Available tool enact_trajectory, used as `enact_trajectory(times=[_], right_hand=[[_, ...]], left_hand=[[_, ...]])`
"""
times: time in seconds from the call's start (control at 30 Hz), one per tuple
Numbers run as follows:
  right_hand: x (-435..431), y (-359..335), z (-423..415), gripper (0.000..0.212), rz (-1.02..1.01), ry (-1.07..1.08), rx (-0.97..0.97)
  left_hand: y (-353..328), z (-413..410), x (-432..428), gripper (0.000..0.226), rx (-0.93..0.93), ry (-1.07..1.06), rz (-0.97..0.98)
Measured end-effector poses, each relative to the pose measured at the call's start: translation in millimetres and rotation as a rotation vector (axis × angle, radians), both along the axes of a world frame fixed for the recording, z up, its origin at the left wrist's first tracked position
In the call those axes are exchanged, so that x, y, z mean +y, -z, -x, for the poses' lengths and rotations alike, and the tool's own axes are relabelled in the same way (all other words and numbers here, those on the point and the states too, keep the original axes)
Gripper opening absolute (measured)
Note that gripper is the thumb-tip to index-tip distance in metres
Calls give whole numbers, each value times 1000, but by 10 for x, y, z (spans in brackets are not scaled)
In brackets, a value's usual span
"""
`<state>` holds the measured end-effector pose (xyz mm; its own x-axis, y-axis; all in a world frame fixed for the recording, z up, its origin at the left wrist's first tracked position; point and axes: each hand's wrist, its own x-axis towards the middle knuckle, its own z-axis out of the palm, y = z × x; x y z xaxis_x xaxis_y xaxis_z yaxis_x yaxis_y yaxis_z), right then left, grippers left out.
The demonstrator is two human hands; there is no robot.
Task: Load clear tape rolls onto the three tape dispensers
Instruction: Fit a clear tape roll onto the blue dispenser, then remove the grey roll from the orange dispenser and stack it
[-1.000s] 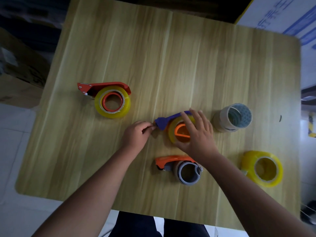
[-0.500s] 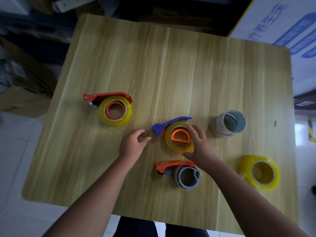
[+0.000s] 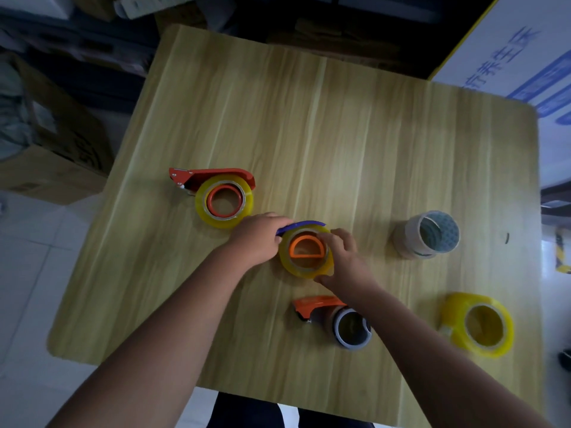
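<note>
Hands are both on the purple-handled dispenser with the orange hub (image 3: 307, 247), mid-counter (image 3: 340, 134). Left hand (image 3: 258, 239) grips its handle, right hand (image 3: 341, 257) fingers pinch the yellowish clear tape roll (image 3: 306, 267). I reckon it's seating; next, the loose yellow roll (image 3: 477, 324) onto the orange-and-grey dispenser (image 3: 335, 319).

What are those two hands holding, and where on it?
Both are on the purple dispenser: the left hand covers its handle end, and the right hand grips the side of the yellow tape roll on it.
</note>
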<state>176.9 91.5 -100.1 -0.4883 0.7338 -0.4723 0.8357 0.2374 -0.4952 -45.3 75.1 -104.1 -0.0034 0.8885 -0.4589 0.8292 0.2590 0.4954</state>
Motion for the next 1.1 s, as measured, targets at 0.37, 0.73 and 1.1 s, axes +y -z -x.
enact_trajectory(times=[0.37, 0.73, 1.1], right_hand=[[-428, 10, 743, 72, 40, -175, -46], [-912, -46, 1330, 60, 108, -199, 61], [-833, -390, -382, 36, -89, 168, 184]], left_hand=[[5, 665, -725, 47, 65, -120, 3], [-5, 1114, -1140, 42, 162, -237, -37], [-230, -633, -956, 35, 202, 265, -178]])
